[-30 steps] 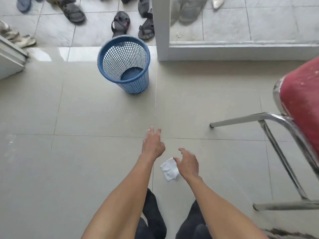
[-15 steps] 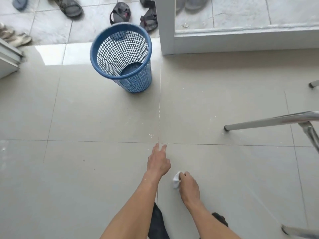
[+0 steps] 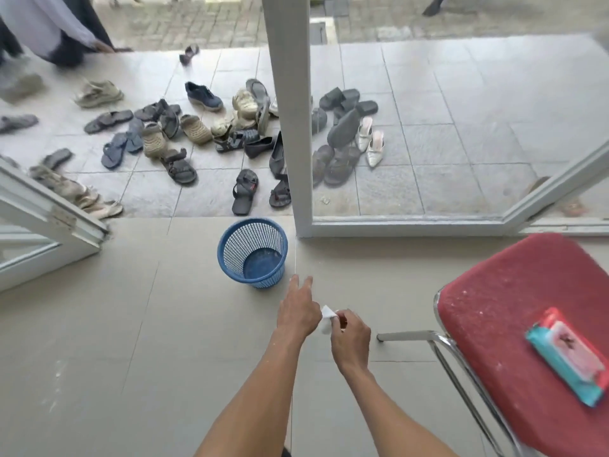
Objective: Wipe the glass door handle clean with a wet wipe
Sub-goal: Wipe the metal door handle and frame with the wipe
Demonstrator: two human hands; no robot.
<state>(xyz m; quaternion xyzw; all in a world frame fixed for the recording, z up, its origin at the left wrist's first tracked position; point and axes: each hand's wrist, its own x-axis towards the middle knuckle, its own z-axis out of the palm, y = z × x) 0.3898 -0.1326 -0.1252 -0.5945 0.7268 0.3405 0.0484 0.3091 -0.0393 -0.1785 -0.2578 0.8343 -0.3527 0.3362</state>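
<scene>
A blue round plastic mesh wastebasket (image 3: 252, 253) stands upright on the grey tiled floor (image 3: 99, 341), just near of the doorway and left of the white door frame post (image 3: 290, 110); through its open top only its blue bottom shows, with some faint specks I cannot make out. The small white wet wipe (image 3: 326, 318) is crumpled and folded, part of it hidden by fingers; it sits in mid-frame above the floor, near of the wastebasket, between the two hands. The right hand (image 3: 351, 336) has its grip pinched narrow on the wipe with thumb and fingertips; the left hand (image 3: 298, 313) touches the wipe's left edge, its first two fingers stretched toward the wastebasket; whether its thumb also holds the wipe I cannot tell. To the right stands a red padded chair with chrome tube legs (image 3: 527, 324); on its seat lies a flat teal and red wet wipe packet (image 3: 568, 359). Beyond the threshold, many sandals and shoes (image 3: 204, 133) lie scattered on the far paving.
</scene>
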